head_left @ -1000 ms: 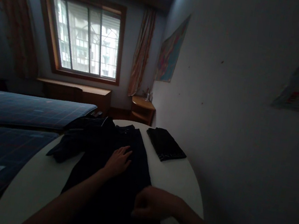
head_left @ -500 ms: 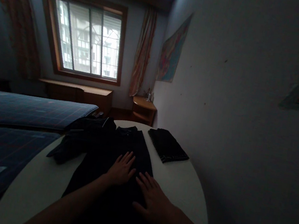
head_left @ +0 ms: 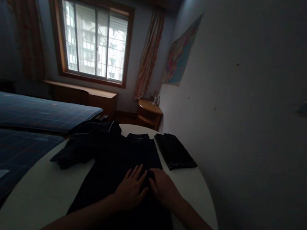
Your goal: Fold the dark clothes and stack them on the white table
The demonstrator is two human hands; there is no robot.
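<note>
A dark collared shirt point(head_left: 108, 185) is spread over a round white table point(head_left: 35, 193), its collar at the far side. One sleeve reaches out to the left. My left hand point(head_left: 132, 188) lies flat on the middle of the shirt, fingers stretched and apart. Close beside it, my right hand point(head_left: 164, 187) rests on the right part of the shirt, fingers slightly bent and pointing left. Neither hand is seen gripping the cloth, though the dark fabric hides detail. A folded black garment point(head_left: 175, 151) sits at the table's far right.
Another dark cloth point(head_left: 98, 126) lies at the far left table edge. Left of the table is a bed with a blue plaid cover point(head_left: 27, 111). A white wall point(head_left: 238, 143) runs along the right. Beyond stand a small corner shelf point(head_left: 151, 107) and a desk point(head_left: 101, 94) under the window.
My right hand has moved forward and inward, nearer to my left hand. My left hand has shifted slightly toward me and to the right. The view has turned a little left.
</note>
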